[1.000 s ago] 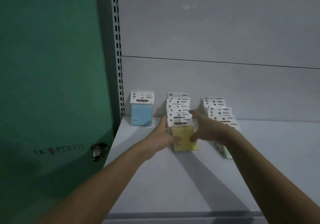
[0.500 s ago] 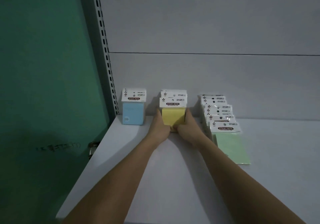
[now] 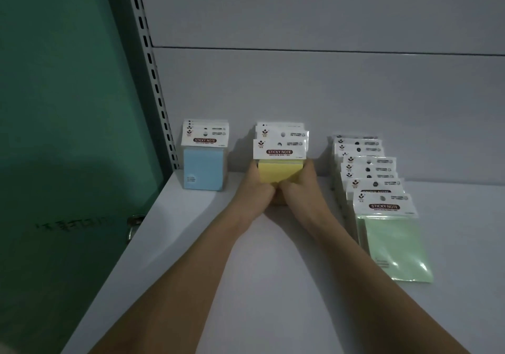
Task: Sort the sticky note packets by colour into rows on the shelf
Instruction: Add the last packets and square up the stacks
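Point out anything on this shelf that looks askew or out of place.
The green row is fanned forward, its front green packet lying nearly flat, while the blue row and yellow row stand upright and tight.

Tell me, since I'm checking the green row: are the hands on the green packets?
No, both the left hand and the right hand hold the yellow packets; the green packets lie untouched to their right.

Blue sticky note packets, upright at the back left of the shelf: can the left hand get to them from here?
Probably yes. The blue sticky note packets stand beside the left hand, with only bare white shelf between. But that hand grips the yellow sticky note packets and must let go first.
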Demonstrator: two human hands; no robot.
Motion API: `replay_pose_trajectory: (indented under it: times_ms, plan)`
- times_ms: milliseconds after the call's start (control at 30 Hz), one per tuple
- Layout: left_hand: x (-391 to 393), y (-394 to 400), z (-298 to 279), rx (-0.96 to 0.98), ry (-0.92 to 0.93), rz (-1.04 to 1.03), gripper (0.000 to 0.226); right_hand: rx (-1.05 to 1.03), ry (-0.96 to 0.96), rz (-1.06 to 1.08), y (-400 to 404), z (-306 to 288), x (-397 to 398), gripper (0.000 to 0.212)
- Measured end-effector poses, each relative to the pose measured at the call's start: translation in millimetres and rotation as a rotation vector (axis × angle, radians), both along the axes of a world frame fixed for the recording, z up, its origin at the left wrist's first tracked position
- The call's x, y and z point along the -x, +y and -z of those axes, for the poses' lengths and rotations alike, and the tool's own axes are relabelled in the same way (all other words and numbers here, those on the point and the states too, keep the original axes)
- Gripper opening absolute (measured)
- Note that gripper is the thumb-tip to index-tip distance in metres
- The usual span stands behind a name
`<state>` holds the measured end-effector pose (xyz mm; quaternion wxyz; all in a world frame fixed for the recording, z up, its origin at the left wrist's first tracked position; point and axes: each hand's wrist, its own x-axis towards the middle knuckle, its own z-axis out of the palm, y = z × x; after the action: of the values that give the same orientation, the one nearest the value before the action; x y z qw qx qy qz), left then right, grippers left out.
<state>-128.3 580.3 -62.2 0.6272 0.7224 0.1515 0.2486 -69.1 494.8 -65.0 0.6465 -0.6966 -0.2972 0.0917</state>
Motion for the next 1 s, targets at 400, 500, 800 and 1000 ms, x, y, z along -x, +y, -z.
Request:
replay_pose_trajectory:
  times_ms: [400,500,800,1000]
  plan:
    - [8,-12,-11,0.044,0.005,-0.043,0.053,0.037,0.078,-0.035,-5,2,2,0.063]
    - [10,-14,-12,0.007,0.008,-0.028,0.044,0.067,0.07,-0.028,-6,3,2,0.059]
    - [8,-9,-9,0.007,0.119,-0.125,0.059,0.118,0.032,0.008,-6,-9,13,0.056]
    - [26,-14,-33,0.033,0.185,-0.097,0.073,0.12,0.075,0.044,-18,-36,20,0.048]
